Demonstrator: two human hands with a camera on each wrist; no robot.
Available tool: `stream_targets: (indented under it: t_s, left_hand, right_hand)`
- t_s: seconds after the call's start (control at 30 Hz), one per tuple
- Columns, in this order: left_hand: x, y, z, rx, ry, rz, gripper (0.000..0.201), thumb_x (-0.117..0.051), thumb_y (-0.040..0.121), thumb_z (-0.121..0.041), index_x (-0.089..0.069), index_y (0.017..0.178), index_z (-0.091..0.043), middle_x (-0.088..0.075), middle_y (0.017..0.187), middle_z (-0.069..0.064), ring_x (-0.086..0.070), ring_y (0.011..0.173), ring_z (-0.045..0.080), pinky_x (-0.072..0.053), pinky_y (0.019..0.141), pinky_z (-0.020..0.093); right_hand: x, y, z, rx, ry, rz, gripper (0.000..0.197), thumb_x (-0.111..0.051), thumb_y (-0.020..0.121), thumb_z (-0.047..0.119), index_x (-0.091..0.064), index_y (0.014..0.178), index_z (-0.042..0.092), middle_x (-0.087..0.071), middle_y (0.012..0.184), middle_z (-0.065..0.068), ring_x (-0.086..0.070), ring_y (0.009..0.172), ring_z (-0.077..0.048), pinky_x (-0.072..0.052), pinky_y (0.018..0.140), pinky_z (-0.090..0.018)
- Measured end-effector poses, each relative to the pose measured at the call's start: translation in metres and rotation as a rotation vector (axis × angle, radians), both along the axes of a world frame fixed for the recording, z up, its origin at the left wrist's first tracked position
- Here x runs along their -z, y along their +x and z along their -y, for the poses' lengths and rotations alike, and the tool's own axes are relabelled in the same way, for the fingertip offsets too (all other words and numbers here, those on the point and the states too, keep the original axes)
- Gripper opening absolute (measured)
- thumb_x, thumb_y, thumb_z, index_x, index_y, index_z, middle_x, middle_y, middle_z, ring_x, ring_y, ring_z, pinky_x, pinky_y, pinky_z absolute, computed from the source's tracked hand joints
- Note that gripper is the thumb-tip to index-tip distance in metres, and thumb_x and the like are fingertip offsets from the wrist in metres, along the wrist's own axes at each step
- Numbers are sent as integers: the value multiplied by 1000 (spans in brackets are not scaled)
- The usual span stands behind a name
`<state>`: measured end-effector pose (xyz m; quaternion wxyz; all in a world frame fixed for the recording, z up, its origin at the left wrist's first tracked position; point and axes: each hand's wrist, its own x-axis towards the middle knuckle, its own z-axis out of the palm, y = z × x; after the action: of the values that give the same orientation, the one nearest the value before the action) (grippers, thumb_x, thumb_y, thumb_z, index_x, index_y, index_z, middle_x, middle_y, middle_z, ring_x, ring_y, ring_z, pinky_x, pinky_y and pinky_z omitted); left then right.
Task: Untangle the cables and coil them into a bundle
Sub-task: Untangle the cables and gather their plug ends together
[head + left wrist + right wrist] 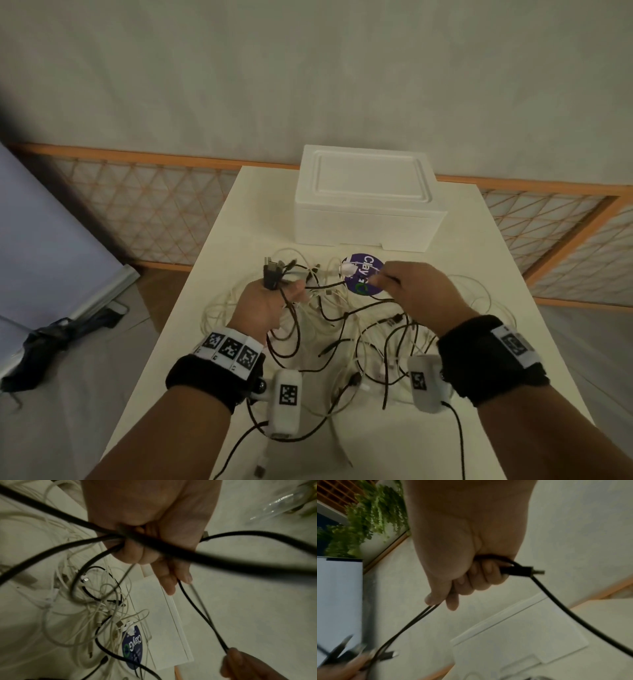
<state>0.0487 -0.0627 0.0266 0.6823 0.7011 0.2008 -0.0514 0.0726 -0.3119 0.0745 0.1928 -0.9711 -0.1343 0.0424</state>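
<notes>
A tangle of black and white cables (342, 322) lies spread on the white table (479, 260). My left hand (265, 305) is raised over its left part and grips a bunch of black cables (154, 543) whose plug ends (272, 270) stick up above the fist. My right hand (418, 287) hovers to the right and pinches a doubled black cable (412, 622) between thumb and fingers. That cable's black plug (522, 571) sticks out of the fist. A thin black strand (202, 615) runs taut between the two hands.
A white foam box (366, 202) stands at the table's far edge. A round purple lid marked "Clay" (364, 277) lies just in front of it, among the cables. A lattice screen (137, 209) runs behind the table; a dark bag (51, 346) lies on the floor at left.
</notes>
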Motion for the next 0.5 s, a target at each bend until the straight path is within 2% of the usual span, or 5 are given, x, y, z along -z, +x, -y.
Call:
stream_targets:
  t_s: [0.1,0.17,0.23,0.37,0.5]
  left_hand:
    - [9,-2,-6,18,81,-99,38,-82,71,-32,-52,57,-14,-51,49,1,-30,31,5,-25,35,17]
    - [14,-3,-11,-27,67,-135,44,-82,72,-26,-41,58,-19,-36,46,-5,-26,35,7,-23,38,20]
    - [17,-3,-12,-43,15,-140,38,-75,79,-16,-40,63,-19,-33,52,-2,-26,39,9,-23,41,22]
    - [8,-2,0,-21,-320,-143,26,-47,91,-9,-38,69,-18,-33,53,-3,-27,39,8,-24,42,24]
    - [-13,-6,16,32,-519,-32,31,-45,100,-27,-46,71,-15,-43,57,-1,-39,48,11,-39,49,24]
  right_hand:
    - [-8,1,38,261,-135,151,38,-43,94,51,-54,76,20,-58,70,2,-59,73,-23,-44,63,-31]
    - [-9,0,55,364,-359,69,31,-43,94,47,-57,85,21,-65,89,0,-61,87,-24,-43,76,-34]
    - [-9,-1,56,371,-507,10,26,-47,90,35,-60,108,22,-63,116,1,-58,108,-22,-35,96,-42]
    - [-13,-10,-3,116,-60,80,47,-56,85,22,-51,132,18,-52,136,-1,-47,126,-22,-33,105,-33]
    - [0,-34,-86,-267,213,-272,83,-72,78,43,-27,144,22,-53,131,3,-53,117,-13,-43,92,-20]
